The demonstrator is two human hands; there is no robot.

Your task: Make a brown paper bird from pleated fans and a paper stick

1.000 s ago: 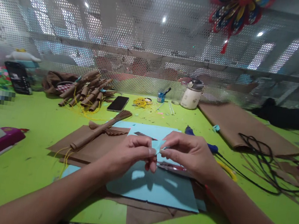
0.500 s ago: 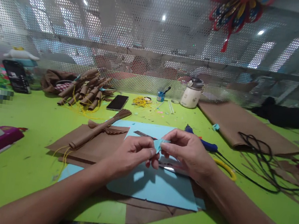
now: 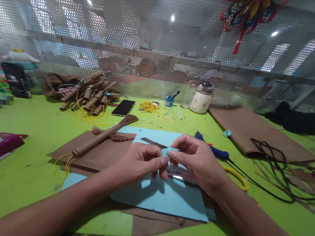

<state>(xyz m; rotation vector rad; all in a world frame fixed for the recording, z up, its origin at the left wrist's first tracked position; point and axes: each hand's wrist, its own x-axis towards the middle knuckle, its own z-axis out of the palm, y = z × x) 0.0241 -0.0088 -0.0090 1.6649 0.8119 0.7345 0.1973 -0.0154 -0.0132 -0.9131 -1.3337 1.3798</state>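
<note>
Over the blue sheet, my right hand [image 3: 198, 161] pinches a small piece of light blue paper [image 3: 174, 150] between thumb and fingers. My left hand [image 3: 144, 161] meets it from the other side, thumb and fingertips closed at the piece's lower edge. Most of the piece is hidden by the fingers. Beneath both hands lies the large light blue paper sheet [image 3: 174, 204]. A dark ruler [image 3: 151, 142] and scissors with a yellow handle [image 3: 238, 178] rest there, the scissor blades partly under my right hand.
Left of the hands, a rolled brown paper figure [image 3: 98, 139] lies on brown sheets. A blue glue gun [image 3: 214, 149] with a black cord is at right. Behind are paper rolls [image 3: 90, 97], a phone [image 3: 123, 108], a white bottle [image 3: 201, 99] and folded brown paper [image 3: 258, 132].
The small blue paper piece has turned between the fingers and now shows as a narrower strip. Both hands stay in nearly the same place.
</note>
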